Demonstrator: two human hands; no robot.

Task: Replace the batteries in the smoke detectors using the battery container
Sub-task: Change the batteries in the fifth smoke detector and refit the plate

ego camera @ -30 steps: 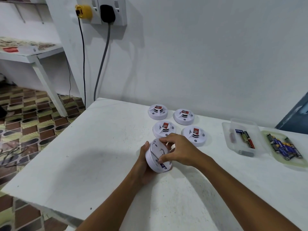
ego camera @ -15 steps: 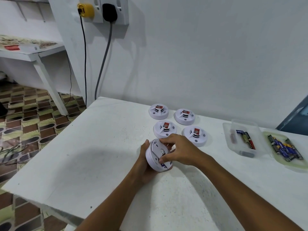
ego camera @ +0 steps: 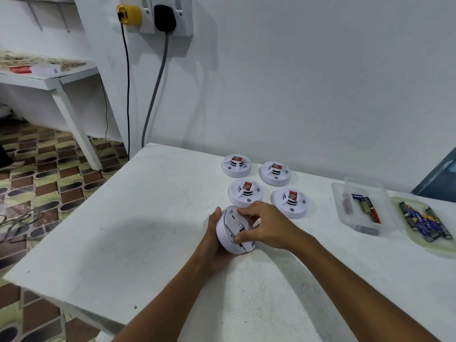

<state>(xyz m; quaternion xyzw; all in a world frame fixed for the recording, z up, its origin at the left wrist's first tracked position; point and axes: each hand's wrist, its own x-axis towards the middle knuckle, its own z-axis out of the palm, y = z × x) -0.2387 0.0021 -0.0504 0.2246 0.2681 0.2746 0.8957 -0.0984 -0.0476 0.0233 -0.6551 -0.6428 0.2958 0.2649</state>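
Cradling a tilted white smoke detector (ego camera: 234, 233), left hand (ego camera: 214, 239) grips its rim; right hand (ego camera: 267, 227) pinches its back; labels unreadable.

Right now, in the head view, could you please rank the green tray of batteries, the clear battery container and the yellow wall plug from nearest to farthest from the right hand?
1. The clear battery container, on the table to the right of the right hand.
2. The green tray of batteries, further right, at the table's edge of view.
3. The yellow wall plug, high on the wall, up and left.
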